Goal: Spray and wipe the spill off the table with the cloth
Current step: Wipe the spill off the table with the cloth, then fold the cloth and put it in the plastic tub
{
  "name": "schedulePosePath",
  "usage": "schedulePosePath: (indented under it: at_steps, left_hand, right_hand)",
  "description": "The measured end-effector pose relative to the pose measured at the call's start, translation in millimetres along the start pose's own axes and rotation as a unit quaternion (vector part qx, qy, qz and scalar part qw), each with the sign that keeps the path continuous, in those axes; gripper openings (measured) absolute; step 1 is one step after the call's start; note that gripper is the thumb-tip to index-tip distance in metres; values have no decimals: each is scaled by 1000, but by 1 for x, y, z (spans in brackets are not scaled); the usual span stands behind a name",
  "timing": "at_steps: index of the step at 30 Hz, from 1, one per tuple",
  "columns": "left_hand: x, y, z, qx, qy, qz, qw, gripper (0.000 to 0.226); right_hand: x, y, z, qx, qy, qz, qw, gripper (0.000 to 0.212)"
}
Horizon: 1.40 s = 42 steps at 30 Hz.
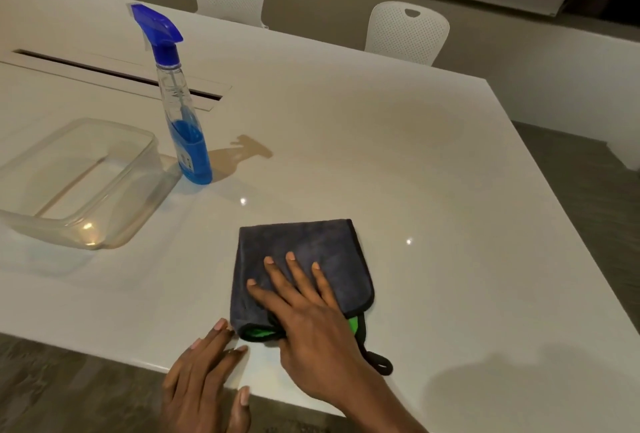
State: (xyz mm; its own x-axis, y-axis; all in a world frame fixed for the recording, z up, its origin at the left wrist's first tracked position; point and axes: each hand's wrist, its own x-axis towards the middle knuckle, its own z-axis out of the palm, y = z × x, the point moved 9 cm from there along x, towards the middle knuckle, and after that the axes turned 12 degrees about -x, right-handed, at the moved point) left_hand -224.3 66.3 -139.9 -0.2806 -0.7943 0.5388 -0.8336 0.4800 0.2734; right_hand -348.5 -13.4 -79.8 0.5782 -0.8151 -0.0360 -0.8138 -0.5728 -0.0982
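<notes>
A folded dark grey cloth [311, 245] with a green underside lies flat on the white table [433, 190] near its front edge. My right hand [304, 314] rests palm-down on the cloth, fingers spread, pressing on it. My left hand [204, 377] lies flat at the table's front edge, its fingertips just left of the cloth's near corner and holding nothing. A clear spray bottle [187, 141] with blue liquid and a blue trigger head stands upright at the back left. No spill can be made out on the shiny surface.
A clear plastic tub [31, 221] sits at the left, close to the bottle. A long cable slot [104, 74] runs across the table behind it. White chairs [407, 34] line the far side. The table's edge runs close on the right and front.
</notes>
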Motion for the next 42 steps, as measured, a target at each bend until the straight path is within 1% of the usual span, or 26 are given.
schedulePosePath:
  at_steps: [1,2,4,7,8,10,12,13,14,15,16,17,19,20,22,24,26,27,29,30,32,34,37,39,40,42]
  left_hand:
    - [1,-7,2,64,-35,35,997,53]
    - [0,-11,2,96,-37,55,993,50]
    - [-2,-1,-9,24,9,40,999,52]
    - [5,8,-16,-117,100,-76,985,69]
    - [7,14,-21,-137,138,-96,976,67]
    - [10,23,-30,-127,175,-90,972,54]
    - [11,21,-30,-133,172,-83,973,53]
    - [11,18,-30,-137,169,-88,972,55]
    - [12,17,-29,-140,170,-94,971,58]
    - [12,16,-29,-145,173,-101,969,60]
    - [14,16,-31,-155,172,-101,968,61]
    - [16,17,-33,-161,167,-98,968,59]
    - [19,16,-38,-163,172,-100,966,38]
    - [21,15,-41,-169,182,-106,963,28]
    - [29,16,-46,-200,196,-118,953,20]
    - [43,20,-54,-266,191,-120,937,17]
    - [61,22,-66,-324,173,-171,914,15]
    - [69,17,-69,-349,161,-222,896,21]
    - [80,3,-64,-407,130,-328,843,55]
    - [86,-5,-59,-435,108,-363,817,71]
    - [101,-19,-57,-480,61,-388,784,86]
    - [116,-21,-58,-536,3,-396,746,80]
    - [129,-13,-60,-620,-47,-412,667,48]
    - [133,-12,-63,-639,-41,-429,638,37]
    - [133,-14,-65,-644,-31,-439,625,37]
    - [130,-19,-67,-647,-15,-465,604,34]
  right_hand:
    - [-5,1,1,6,-2,-11,1000,80]
    - [-11,4,3,13,-8,-22,1000,80]
    - [-28,13,8,6,-18,-46,999,80]
    - [-64,35,12,-60,-7,-59,996,80]
    - [-76,46,15,-73,-8,-56,996,79]
    - [-86,77,26,-90,-32,-37,995,80]
    - [-95,115,38,-109,-55,-2,992,90]
    - [-101,126,36,-78,-49,11,996,95]
    - [-105,127,28,-12,-35,24,999,95]
    - [-107,124,12,53,-6,55,997,89]
    - [-108,125,-15,108,67,96,987,78]
    - [-112,122,-30,151,84,125,977,66]
    - [-114,125,-48,261,115,181,941,41]
    - [-112,127,-54,322,130,206,915,34]
    - [-101,128,-73,369,150,246,884,25]
    - [-91,126,-83,410,137,283,856,13]
    - [-83,115,-94,474,127,282,825,30]
    - [-79,112,-99,501,134,278,808,32]
    - [-72,105,-109,538,151,276,782,32]
    - [-69,102,-115,557,159,279,766,32]
    - [-61,101,-120,600,168,279,731,28]
    - [-53,99,-124,654,168,273,685,24]
    - [-40,96,-127,714,157,264,629,25]
    - [-32,95,-123,731,130,271,613,30]
    - [-29,93,-119,736,110,280,607,34]
    - [-29,92,-104,721,70,306,618,42]
